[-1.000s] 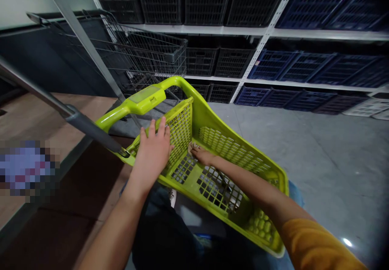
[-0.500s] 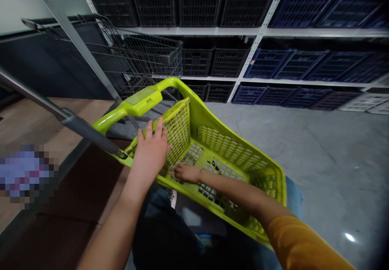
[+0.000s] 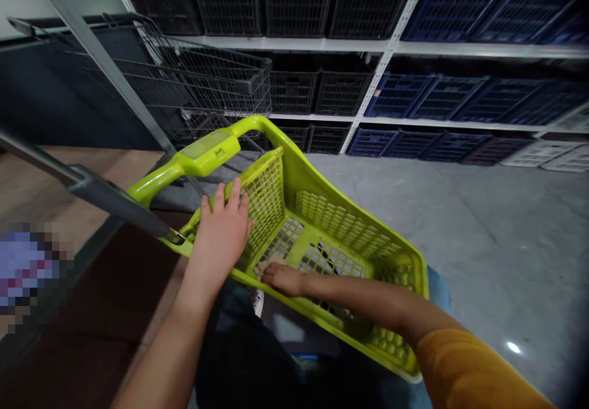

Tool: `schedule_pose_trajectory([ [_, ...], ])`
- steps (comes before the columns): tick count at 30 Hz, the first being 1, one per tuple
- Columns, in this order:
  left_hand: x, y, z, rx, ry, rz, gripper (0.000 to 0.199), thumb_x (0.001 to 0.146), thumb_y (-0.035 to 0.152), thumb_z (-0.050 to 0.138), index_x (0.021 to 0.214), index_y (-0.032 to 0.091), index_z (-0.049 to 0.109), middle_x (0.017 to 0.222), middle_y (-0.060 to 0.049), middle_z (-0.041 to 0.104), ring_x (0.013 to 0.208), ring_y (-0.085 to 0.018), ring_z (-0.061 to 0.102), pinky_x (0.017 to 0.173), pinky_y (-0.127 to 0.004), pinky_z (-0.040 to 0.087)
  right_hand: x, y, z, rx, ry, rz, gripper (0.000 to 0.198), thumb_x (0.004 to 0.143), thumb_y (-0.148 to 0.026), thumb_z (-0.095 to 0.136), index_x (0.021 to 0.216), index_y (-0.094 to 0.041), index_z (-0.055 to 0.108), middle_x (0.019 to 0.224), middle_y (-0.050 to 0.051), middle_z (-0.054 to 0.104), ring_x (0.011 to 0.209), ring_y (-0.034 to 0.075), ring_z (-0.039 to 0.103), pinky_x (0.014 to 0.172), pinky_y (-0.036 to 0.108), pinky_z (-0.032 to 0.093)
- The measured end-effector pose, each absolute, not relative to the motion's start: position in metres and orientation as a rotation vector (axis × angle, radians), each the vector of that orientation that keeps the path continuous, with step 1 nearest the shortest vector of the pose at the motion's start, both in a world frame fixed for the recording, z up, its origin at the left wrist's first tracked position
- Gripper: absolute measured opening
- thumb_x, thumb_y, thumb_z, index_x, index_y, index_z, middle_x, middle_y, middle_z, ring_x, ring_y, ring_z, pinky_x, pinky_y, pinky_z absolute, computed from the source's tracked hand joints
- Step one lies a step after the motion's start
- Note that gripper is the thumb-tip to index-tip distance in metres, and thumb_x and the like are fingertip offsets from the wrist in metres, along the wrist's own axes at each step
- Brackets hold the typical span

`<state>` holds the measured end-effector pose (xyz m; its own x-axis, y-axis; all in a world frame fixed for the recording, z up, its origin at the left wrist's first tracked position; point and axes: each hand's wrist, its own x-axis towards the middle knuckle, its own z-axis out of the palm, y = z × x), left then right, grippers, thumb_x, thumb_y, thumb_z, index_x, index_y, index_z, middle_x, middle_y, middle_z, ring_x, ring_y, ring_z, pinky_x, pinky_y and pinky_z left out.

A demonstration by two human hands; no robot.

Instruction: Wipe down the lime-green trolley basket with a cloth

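Observation:
A lime-green plastic shopping basket (image 3: 340, 216) with a slotted floor and walls fills the middle of the view. Across the top of its hinged back panel, my left hand (image 3: 223, 228) lies with fingers spread and holds nothing. Down inside, my right hand (image 3: 284, 278) presses a beige cloth (image 3: 275, 262) against the floor near the back corner and near wall. Part of the cloth sticks out past the fingers. The green handle (image 3: 207, 153) arches behind my left hand, and a grey-sleeved metal bar (image 3: 122, 203) meets the basket's near back corner.
Behind stands a white shelving rack (image 3: 359, 133) with black crates (image 3: 294, 93) and blue crates (image 3: 446, 96). A wire shopping cart (image 3: 216, 81) is parked at the back left. A slanting metal post (image 3: 101, 59) rises left of the basket. Grey floor (image 3: 473, 231) stretches to the right.
My right hand has slid slightly toward the near wall with the cloth, so more of the cloth shows. My left hand stays on the panel. The whole view has shifted a little.

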<state>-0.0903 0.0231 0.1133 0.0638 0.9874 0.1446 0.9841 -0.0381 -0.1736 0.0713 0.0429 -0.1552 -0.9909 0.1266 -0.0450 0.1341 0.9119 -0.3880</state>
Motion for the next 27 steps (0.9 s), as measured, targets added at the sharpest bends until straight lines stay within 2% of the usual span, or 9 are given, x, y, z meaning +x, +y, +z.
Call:
schedule_pose_trajectory([
  [3, -0.090, 0.023, 0.114, -2.112, -2.006, 0.006, 0.055, 0.094, 0.033, 0.046, 0.146, 0.017, 0.049, 0.165, -0.014, 0.021, 0.147, -0.043, 0.026, 0.114, -0.066, 0.026, 0.095, 0.072, -0.146, 0.356, 3.009, -0.539, 0.024, 0.094, -0.016, 0.050, 0.113, -0.015, 0.064, 0.110, 0.011, 0.065, 0.103, 0.021, 0.056, 0.095, 0.033, 0.043],
  [8, -0.091, 0.024, 0.113, -2.116, -2.018, -0.011, 0.056, 0.093, 0.033, 0.047, 0.147, 0.017, 0.048, 0.164, -0.015, 0.022, 0.147, -0.043, 0.026, 0.114, -0.067, 0.026, 0.157, 0.137, -0.120, 1.081, 2.772, -0.348, 0.029, 0.093, -0.015, 0.048, 0.116, -0.009, 0.063, 0.115, 0.020, 0.063, 0.109, 0.024, 0.057, 0.100, 0.039, 0.041],
  [10, -0.092, 0.023, 0.111, -2.125, -2.011, -0.039, 0.056, 0.094, 0.033, 0.046, 0.147, 0.018, 0.047, 0.164, -0.014, 0.022, 0.147, -0.042, 0.026, 0.114, -0.067, 0.026, 0.168, 0.127, -0.115, 1.053, 2.761, -0.399, 0.029, 0.087, -0.016, 0.055, 0.112, -0.007, 0.066, 0.112, 0.019, 0.065, 0.107, 0.025, 0.058, 0.101, 0.038, 0.041],
  [14, -0.093, 0.022, 0.109, -2.131, -2.004, -0.058, 0.056, 0.094, 0.034, 0.045, 0.148, 0.019, 0.046, 0.165, -0.013, 0.022, 0.148, -0.042, 0.024, 0.114, -0.067, 0.025, 0.165, 0.066, -0.121, 0.605, 2.834, -0.702, 0.022, 0.078, -0.021, 0.063, 0.097, -0.013, 0.071, 0.099, 0.012, 0.069, 0.098, 0.023, 0.061, 0.101, 0.037, 0.042],
  [17, -0.094, 0.021, 0.109, -2.137, -1.985, -0.054, 0.056, 0.095, 0.034, 0.043, 0.148, 0.019, 0.046, 0.165, -0.013, 0.021, 0.148, -0.042, 0.024, 0.114, -0.067, 0.026, 0.160, 0.043, -0.124, 0.399, 2.802, -0.934, 0.026, 0.077, -0.020, 0.066, 0.102, -0.015, 0.069, 0.097, 0.008, 0.069, 0.094, 0.020, 0.061, 0.096, 0.033, 0.045],
  [20, -0.093, 0.021, 0.110, -2.131, -1.977, -0.054, 0.056, 0.095, 0.034, 0.044, 0.147, 0.017, 0.047, 0.165, -0.015, 0.021, 0.148, -0.042, 0.025, 0.114, -0.066, 0.025, 0.167, 0.057, -0.122, 0.680, 2.819, -0.930, 0.031, 0.079, -0.016, 0.064, 0.110, -0.015, 0.065, 0.103, 0.008, 0.065, 0.094, 0.018, 0.058, 0.091, 0.030, 0.047],
  [24, -0.093, 0.022, 0.110, -2.123, -1.993, -0.056, 0.055, 0.094, 0.034, 0.046, 0.146, 0.019, 0.048, 0.164, -0.014, 0.024, 0.147, -0.042, 0.026, 0.114, -0.066, 0.026, 0.182, 0.087, -0.118, 1.062, 2.826, -0.780, 0.026, 0.078, -0.015, 0.067, 0.104, -0.017, 0.068, 0.121, 0.011, 0.055, 0.108, 0.021, 0.053, 0.096, 0.032, 0.044],
  [27, -0.093, 0.022, 0.109, -2.112, -1.986, -0.045, 0.056, 0.094, 0.035, 0.045, 0.147, 0.019, 0.047, 0.164, -0.014, 0.024, 0.147, -0.041, 0.026, 0.114, -0.066, 0.026, 0.188, 0.096, -0.119, 1.127, 2.782, -0.775, 0.023, 0.079, -0.017, 0.068, 0.101, -0.020, 0.070, 0.114, 0.009, 0.057, 0.108, 0.021, 0.053, 0.095, 0.032, 0.044],
])
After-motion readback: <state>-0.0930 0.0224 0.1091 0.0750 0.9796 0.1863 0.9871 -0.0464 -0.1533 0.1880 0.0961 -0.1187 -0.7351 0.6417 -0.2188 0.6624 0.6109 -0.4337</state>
